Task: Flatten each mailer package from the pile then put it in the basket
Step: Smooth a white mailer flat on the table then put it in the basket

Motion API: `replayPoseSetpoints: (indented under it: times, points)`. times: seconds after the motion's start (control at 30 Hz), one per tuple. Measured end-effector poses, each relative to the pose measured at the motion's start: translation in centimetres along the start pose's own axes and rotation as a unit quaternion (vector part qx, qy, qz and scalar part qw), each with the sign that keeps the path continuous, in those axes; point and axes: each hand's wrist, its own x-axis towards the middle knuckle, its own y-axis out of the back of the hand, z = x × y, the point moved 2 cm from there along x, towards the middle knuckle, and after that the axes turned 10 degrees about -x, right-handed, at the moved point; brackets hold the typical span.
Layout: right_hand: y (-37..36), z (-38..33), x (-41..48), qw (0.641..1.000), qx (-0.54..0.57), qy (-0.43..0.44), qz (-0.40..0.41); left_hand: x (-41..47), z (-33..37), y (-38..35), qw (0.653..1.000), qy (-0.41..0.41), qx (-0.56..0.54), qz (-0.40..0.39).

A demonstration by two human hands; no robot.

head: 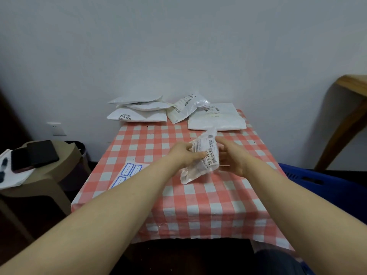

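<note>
A small white mailer package (pixel 202 157) with a printed label hangs tilted above the middle of the checked table (pixel 198 205). My left hand (pixel 184 153) grips its left edge, thumb on top. My right hand (pixel 232 157) holds its right side, with the fingers behind the bag. Along the table's far edge lies the pile: stacked white mailers (pixel 139 110) on the left, a crumpled one (pixel 186 108) in the middle, a flat large one (pixel 217 119) on the right. The blue basket (pixel 309 177) stands low to the right of the table.
A sheet of blue-bordered labels (pixel 127 173) lies on the table's left part. A tan stool (pixel 45 171) on the left carries dark phones and papers. A wooden table leg (pixel 345 124) rises at the right. A white wall stands right behind the pile.
</note>
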Motion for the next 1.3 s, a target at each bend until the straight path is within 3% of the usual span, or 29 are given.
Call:
replayPoseSetpoints:
  times: [0.1,0.17,0.27,0.4,0.5,0.67,0.87,1.0,1.3]
  points:
    - [1.5,0.2,-0.2,0.98,-0.169,-0.023,0.1,0.1,-0.4,-0.5,0.997,-0.001,0.069,-0.024]
    - [2.4,0.4,-0.1,0.961,-0.246,-0.018,0.125,0.2,-0.8,-1.1,0.994,0.0,0.108,-0.032]
    - [2.2,0.4,-0.7,0.952,-0.296,0.01,0.08,0.1,-1.3,-1.9,0.982,-0.008,0.182,-0.049]
    - [1.7,0.5,-1.2,0.886,-0.463,-0.001,-0.002,0.4,-1.5,-2.1,0.951,-0.047,0.293,-0.082]
    - [2.1,-0.5,-1.6,0.875,-0.484,0.007,-0.001,0.8,-1.3,-1.8,0.939,-0.064,0.326,-0.087]
    - [1.2,-0.8,-1.1,0.843,-0.521,0.133,0.03,0.8,-1.5,-1.6,0.951,-0.073,0.286,-0.093]
    - [0.7,0.8,0.2,0.83,-0.54,0.143,-0.004,0.7,-1.9,-2.2,0.919,-0.093,0.366,-0.112]
    - [0.2,0.9,0.4,0.787,-0.599,0.149,-0.019,0.4,-1.8,-2.6,0.896,-0.103,0.417,-0.11]
    - [-0.7,0.7,0.0,0.754,-0.632,0.17,0.059,0.3,-2.3,-3.1,0.895,-0.137,0.424,-0.03]
